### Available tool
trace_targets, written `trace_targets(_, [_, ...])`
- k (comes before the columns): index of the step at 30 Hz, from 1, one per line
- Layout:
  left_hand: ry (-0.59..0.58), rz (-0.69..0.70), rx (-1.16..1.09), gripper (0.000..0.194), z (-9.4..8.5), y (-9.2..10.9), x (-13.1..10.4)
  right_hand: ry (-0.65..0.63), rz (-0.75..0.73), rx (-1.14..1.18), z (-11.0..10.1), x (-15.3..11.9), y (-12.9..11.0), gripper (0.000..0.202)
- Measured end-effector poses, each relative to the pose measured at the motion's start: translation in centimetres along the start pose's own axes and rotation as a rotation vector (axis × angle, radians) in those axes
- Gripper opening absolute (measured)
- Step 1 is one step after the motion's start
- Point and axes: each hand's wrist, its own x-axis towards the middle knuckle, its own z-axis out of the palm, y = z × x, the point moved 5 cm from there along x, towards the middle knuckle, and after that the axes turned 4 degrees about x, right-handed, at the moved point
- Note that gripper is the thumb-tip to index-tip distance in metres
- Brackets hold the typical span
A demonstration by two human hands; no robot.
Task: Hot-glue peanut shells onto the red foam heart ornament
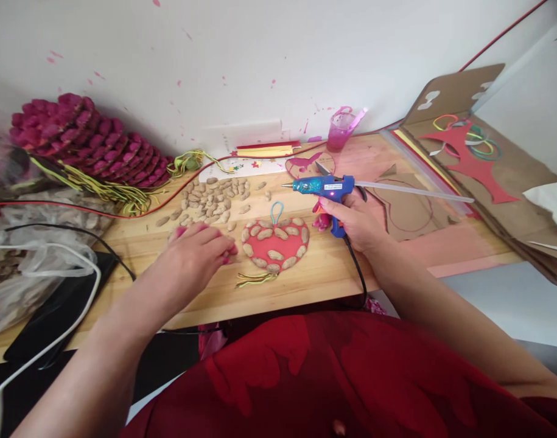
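A red heart (266, 248) lies on the wooden table, with peanuts around its rim and one near its middle, a blue loop at the top and yellow-green strings below. My right hand (351, 222) is wrapped round a blue glue gun (324, 187), whose nozzle points left above the heart, a clear glue stick coming out of its back. To the left of the heart, my left hand (198, 252) hovers by the loose peanuts (214, 198), fingers curled; whatever is between its fingertips is hidden.
Pink heart stacks (91, 140) lean at the back left, above plastic bags (54, 231). A pink cup (339, 131) with a brush stands by the wall. Cardboard (410, 207) with a drawn heart and a cardboard box (511, 164) are at the right. The gun's cable hangs over the front edge.
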Motion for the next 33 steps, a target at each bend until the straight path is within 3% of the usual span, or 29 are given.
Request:
trace_targets(3, [-0.045,-0.025,0.025,0.021,0.9,-1.3,-2.3,-0.008,0.004,0.010,0.0,0.1,0.2,0.043])
trace_targets(5, [-0.050,-0.026,0.034,0.021,1.2,-1.2,-2.6,-0.003,0.002,0.013,0.0,0.2,0.3,0.042])
trace_targets(11, [0.061,-0.044,0.016,0.021,0.1,2.2,1.1,0.019,-0.001,0.022,0.0,0.2,0.1,0.044])
trace_targets(16, [0.029,0.046,-0.028,0.015,1.2,5.0,3.9,0.023,-0.027,-0.008,-0.1,0.0,-0.1,0.044])
trace_targets(21, [0.005,0.088,-0.042,0.014,2.4,5.2,4.7,0.039,-0.006,-0.010,-0.1,0.1,0.1,0.044])
trace_targets(33, [0.048,0.103,-0.046,0.014,3.4,4.5,6.3,0.022,0.007,-0.007,0.1,0.0,-0.2,0.045])
